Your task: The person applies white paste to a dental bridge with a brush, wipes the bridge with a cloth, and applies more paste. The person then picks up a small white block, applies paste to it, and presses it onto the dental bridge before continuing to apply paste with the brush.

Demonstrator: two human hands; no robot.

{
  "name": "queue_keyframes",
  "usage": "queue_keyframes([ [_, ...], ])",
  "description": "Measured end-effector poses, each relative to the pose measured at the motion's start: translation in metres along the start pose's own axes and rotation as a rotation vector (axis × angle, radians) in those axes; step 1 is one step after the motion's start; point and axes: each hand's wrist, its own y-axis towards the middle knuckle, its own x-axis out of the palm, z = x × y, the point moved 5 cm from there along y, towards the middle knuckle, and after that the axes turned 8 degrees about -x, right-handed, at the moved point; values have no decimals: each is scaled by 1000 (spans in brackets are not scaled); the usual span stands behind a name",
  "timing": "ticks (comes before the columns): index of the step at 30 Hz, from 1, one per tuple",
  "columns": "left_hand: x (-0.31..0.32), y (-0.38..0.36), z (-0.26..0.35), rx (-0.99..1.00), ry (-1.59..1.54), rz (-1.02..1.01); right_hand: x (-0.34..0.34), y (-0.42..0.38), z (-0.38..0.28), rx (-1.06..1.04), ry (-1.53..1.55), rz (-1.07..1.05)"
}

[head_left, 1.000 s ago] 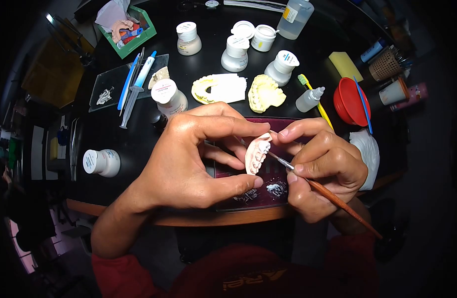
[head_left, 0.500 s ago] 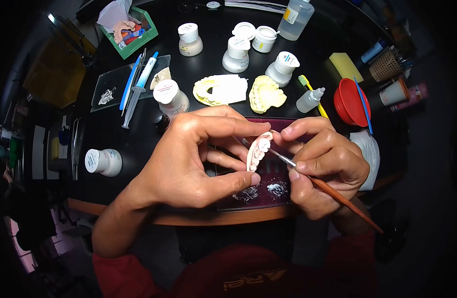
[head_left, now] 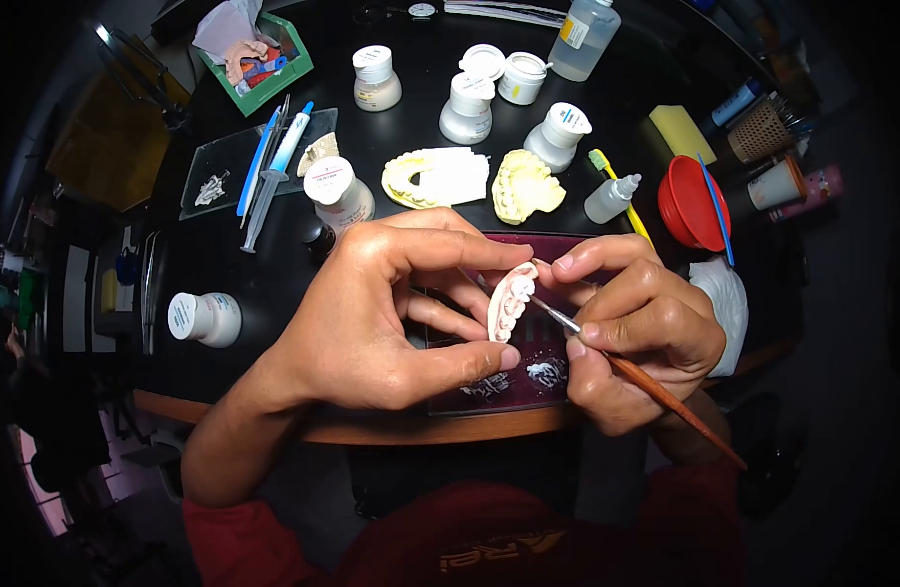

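Observation:
Between its thumb and fingertips, my left hand (head_left: 401, 313) grips a small pinkish dental model (head_left: 502, 311) with a row of teeth, held upright above the table. One tooth near its upper end is bright white. My right hand (head_left: 651, 328) is closed around a fine paintbrush (head_left: 655, 388) with a reddish-brown wooden handle and a metal ferrule. The brush tip is at the white tooth; whether it touches cannot be made out. Below the hands lies a dark red mixing slab (head_left: 528, 396) with smears of white paste (head_left: 546, 371), partly hidden by them.
Behind the hands stand white-lidded jars (head_left: 342, 196), yellowish dental casts (head_left: 523, 188) and a dropper bottle (head_left: 609, 199). A red bowl (head_left: 692, 203) and a crumpled white tissue (head_left: 721, 313) are at right. Syringes and instruments rest on a glass plate (head_left: 210, 161) at left.
The dental model has turned and shifted slightly. The paintbrush has swung a little, its handle end moving left and down. My right hand has moved only slightly.

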Motion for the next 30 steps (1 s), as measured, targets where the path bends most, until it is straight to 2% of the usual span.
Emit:
queue_keyframes([
  [19,0,0,1,5,46,12,-1,1,-2,1,3,18],
  [22,1,2,-1,-50,-129,-41,-3,1,-2,2,0,111],
  [25,0,2,-1,-154,-240,-132,-6,2,-5,-37,1,106],
  [30,0,4,-10,-129,-414,-235,-6,2,-6,-106,-69,47],
])
